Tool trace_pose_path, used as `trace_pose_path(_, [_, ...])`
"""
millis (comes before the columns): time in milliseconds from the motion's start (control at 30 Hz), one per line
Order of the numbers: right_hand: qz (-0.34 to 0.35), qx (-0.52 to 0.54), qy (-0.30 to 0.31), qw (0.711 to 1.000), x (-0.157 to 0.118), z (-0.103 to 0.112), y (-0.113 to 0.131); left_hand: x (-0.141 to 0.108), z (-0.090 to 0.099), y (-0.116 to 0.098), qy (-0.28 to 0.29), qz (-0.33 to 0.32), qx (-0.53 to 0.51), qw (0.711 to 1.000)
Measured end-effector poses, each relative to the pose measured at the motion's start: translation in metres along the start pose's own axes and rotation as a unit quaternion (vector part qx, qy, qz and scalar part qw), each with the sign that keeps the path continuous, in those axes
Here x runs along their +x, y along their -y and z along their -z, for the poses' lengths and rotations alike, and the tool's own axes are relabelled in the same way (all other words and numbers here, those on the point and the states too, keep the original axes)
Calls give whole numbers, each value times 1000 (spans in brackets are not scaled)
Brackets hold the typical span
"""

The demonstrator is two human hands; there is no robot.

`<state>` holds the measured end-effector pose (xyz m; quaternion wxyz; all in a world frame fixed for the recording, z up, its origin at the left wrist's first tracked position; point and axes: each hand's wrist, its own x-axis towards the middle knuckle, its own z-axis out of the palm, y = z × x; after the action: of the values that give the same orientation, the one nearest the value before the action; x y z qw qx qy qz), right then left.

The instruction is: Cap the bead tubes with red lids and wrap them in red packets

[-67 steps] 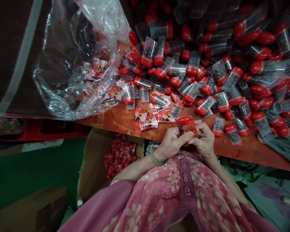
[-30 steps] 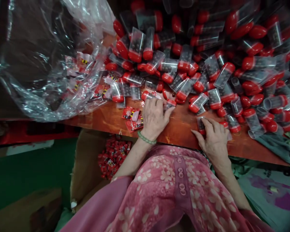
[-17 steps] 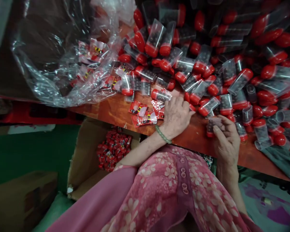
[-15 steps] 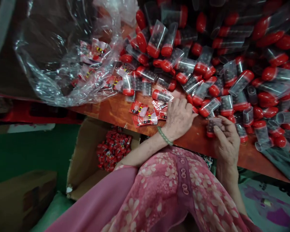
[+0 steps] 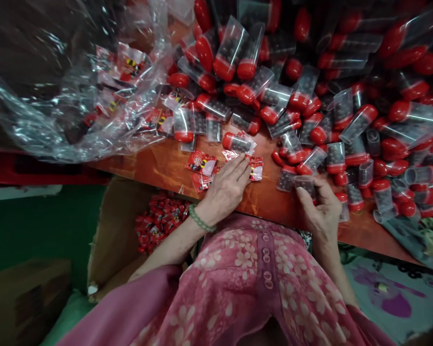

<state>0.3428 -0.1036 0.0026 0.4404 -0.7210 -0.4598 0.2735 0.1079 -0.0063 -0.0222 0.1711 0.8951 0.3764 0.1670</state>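
Note:
My left hand [image 5: 228,185], with a green bead bracelet [image 5: 201,219] at its wrist, lies with fingers stretched over small red printed packets [image 5: 201,163] near the table's front edge. Just beyond its fingertips, a clear tube with a red cap [image 5: 238,142] rests on a packet. Between thumb and fingers of my right hand [image 5: 323,204] is a clear plastic tube [image 5: 305,184]; its lower end is partly hidden by the thumb. Beside it, another red-ended tube with dark beads [image 5: 286,178] lies on the wood.
Many red-capped tubes [image 5: 361,124] are heaped across the back and right of the table [image 5: 258,199]. A clear plastic bag [image 5: 68,139] with packets spreads at the left. Below the edge stands a cardboard box [image 5: 106,230] containing red packets [image 5: 160,218]. A dark cloth [image 5: 406,238] lies at the right.
My left hand has moved left from beside the tube heap onto the packets, its fingers straightening. My right hand has shifted slightly left with its tube. Another tube now shows between the hands.

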Motion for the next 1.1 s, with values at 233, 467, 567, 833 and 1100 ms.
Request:
trace_pose_path(233, [126, -35, 195, 972, -1, -20, 24, 2, -6, 4, -47, -14, -15, 999])
trace_pose_path(467, [114, -72, 143, 981, 6, -14, 18, 11, 2, -2, -61, -41, 17, 997])
trace_pose_path(567, [68, -39, 123, 989, 5, -8, 19, 14, 8, -5, -35, -36, 13, 999])
trace_pose_path(833, [71, 6, 50, 996, 5, -5, 21, 10, 1, -1, -51, -7, -12, 999])
trace_pose_path(1100, [67, 56, 21, 996, 9, -1, 17, 10, 2, -2, -54, -29, -27, 998])
